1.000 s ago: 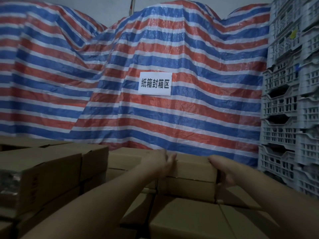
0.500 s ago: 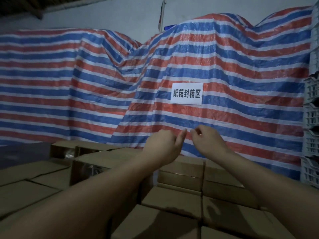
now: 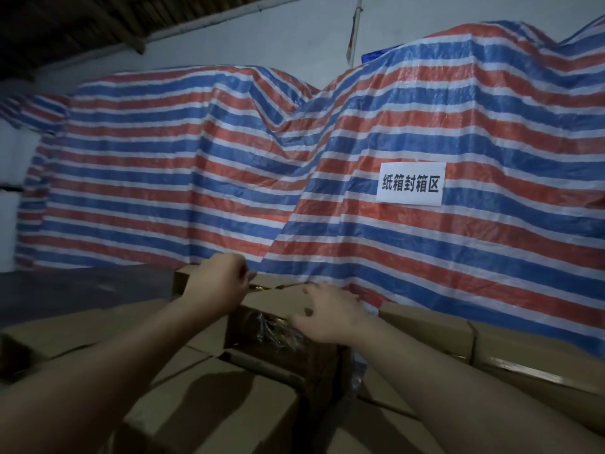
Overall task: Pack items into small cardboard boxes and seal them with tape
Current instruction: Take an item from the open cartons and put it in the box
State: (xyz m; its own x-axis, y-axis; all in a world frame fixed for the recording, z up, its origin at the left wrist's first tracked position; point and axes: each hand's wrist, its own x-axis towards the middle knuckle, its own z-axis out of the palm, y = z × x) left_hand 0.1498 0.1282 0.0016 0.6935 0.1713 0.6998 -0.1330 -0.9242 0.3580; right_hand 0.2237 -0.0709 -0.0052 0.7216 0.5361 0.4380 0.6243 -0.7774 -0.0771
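Head view, dim light: both bare forearms reach forward to a small brown cardboard box (image 3: 262, 301) that sits on top of a layer of closed brown cardboard cartons (image 3: 209, 407) filling the lower part of the frame. The box stands at centre, just in front of a large red, white and blue striped tarpaulin (image 3: 183, 178) draped over a bulky mass behind it. The left hand (image 3: 217, 283) is at the box's far left top edge with its fingers curled in; its grip looks pinched on something at the flap seam, though what it pinches is too dark and small to tell. The right hand (image 3: 327, 314) lies on the box's right top flap, fingers spread and fairly straight, pressing down on the cardboard. The near face of the box shows crinkled clear plastic wrapping (image 3: 271, 329) with shiny contents behind it. A white rectangular paper sign with black Chinese characters (image 3: 410, 184) is fixed to the tarpaulin up and right of the hands. A pale wall (image 3: 262, 34) rises above the tarpaulin, and a dark roof beam (image 3: 65, 27) crosses the upper left.
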